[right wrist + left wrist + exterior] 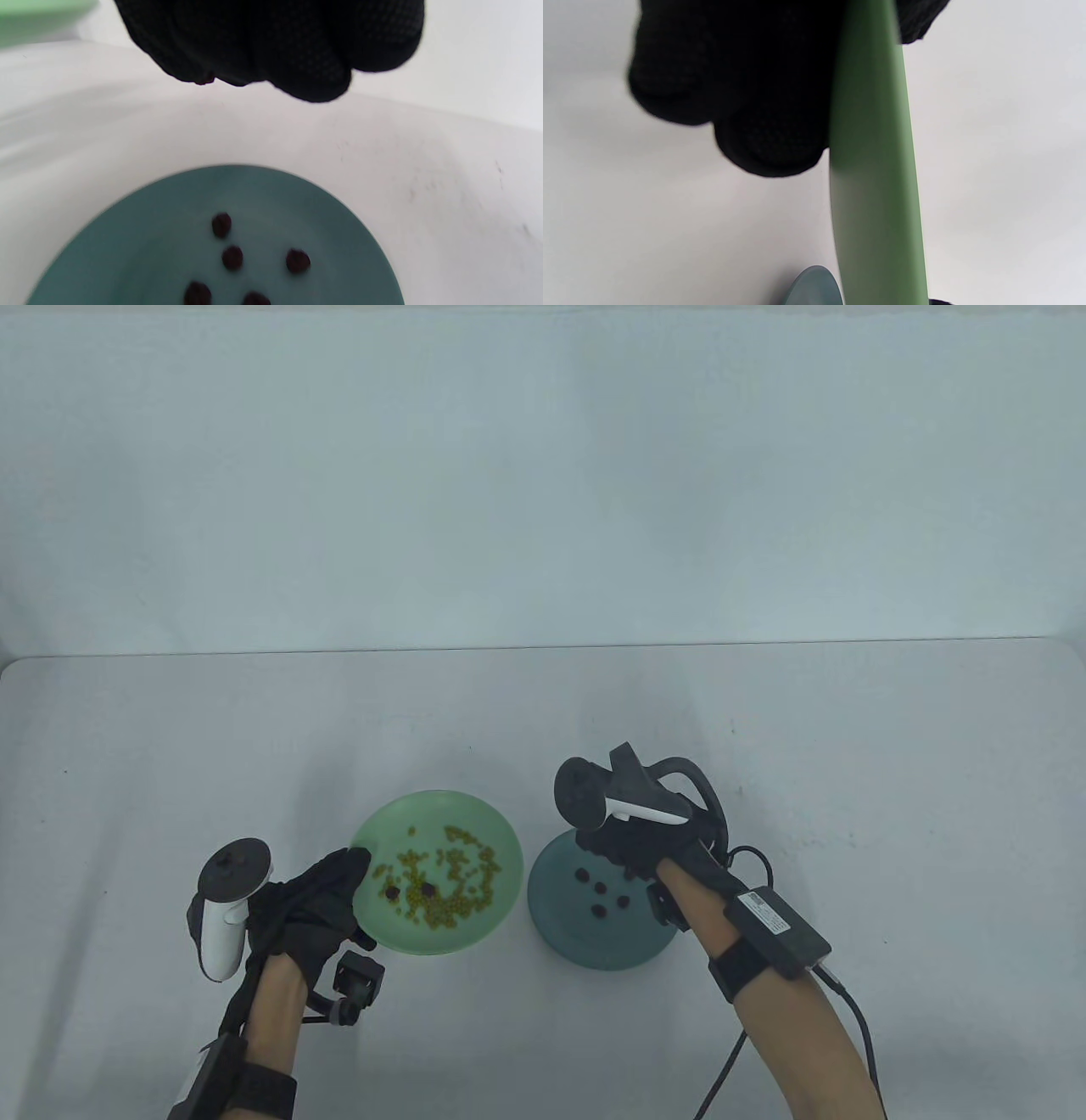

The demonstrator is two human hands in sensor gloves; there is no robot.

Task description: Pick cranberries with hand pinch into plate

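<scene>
Left hand (pixel 316 902) grips rim of green bowl (pixel 501 891) w/ yellow beans (pixel 450 899) & two cranberries (pixel 429 889), teal plate (pixel 560 937) w/ five cranberries just right, under right hand (pixel 632 848), fingers (pixel 305 63) bunched together, something dark at tips.

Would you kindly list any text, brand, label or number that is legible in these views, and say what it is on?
No text can be read.
White label on the black box strapped to the right forearm: print present, too small and blurred to read.
Green plate, blue plate, gloves and trackers: no visible markings.
</scene>
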